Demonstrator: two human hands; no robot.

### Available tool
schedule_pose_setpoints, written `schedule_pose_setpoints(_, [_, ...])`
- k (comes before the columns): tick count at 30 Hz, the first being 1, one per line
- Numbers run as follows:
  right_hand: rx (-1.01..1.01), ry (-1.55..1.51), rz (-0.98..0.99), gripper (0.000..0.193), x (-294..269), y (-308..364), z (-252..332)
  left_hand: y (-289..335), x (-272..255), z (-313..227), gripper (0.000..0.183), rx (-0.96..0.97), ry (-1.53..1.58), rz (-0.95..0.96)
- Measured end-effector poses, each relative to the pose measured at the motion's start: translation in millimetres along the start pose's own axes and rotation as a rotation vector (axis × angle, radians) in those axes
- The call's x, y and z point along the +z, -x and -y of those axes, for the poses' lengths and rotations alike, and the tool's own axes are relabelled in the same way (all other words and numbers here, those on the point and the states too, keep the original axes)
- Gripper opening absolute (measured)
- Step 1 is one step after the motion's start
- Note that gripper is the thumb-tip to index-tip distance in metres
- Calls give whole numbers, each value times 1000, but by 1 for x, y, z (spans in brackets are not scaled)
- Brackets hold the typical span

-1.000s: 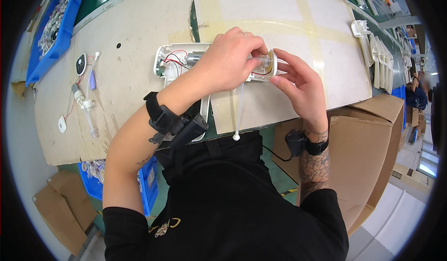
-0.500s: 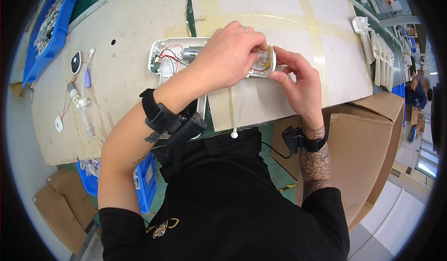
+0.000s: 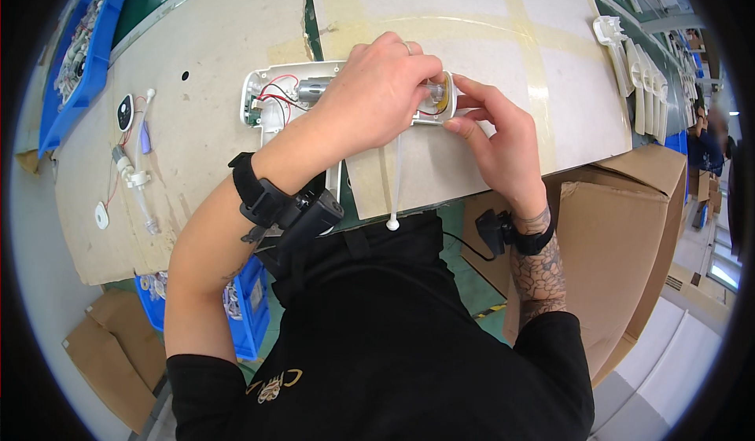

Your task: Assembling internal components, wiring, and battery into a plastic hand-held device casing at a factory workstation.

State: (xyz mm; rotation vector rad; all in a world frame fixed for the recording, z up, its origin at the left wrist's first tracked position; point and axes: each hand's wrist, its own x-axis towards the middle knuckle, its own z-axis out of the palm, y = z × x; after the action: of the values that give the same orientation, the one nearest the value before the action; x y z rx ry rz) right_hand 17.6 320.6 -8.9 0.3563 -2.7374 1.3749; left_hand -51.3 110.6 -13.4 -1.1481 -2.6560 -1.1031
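An opened white plastic housing [image 3: 318, 69] lies on the table in front of me, with a silver motor [image 3: 312, 90], red and black wires [image 3: 277, 93] and a green circuit board [image 3: 252, 109] inside. My left hand [image 3: 379, 87] reaches across it, its fingers closed on a clear plastic part [image 3: 435, 93] near the housing's right end. That hand hides the middle of the housing. My right hand [image 3: 500, 130] grips the rounded right end between thumb and fingers. From under the left hand a thin translucent tube [image 3: 397, 174] with a white ball tip hangs past the table edge.
On the left lie a loose pump assembly [image 3: 135, 178] and a black oval piece [image 3: 126, 114]. A blue bin of parts [image 3: 96, 71] stands far left, another blue bin [image 3: 250, 315] below the table. White shells [image 3: 641, 79] line the right, above a cardboard box [image 3: 617, 244].
The housing and both hands appear slightly further left in the view, as does the table. Both hands keep about the same places on the housing.
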Motion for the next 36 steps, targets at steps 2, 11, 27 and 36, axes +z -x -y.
schedule_pose_setpoints(2, [-158,130,-84,53,1,3,-2,2,-6,-2,17,9,21,-1])
schedule_pose_setpoints(11, [-208,371,65,51,19,34,25,51,-67,-22,25,-4,-203,-84])
schedule_pose_setpoints(27, [3,275,131,38,20,12,32,124,-71,1,40,-337,-460,-370])
schedule_pose_setpoints(36, [-418,78,218,46,59,37,90,122,-66,2,49,-346,-612,-180])
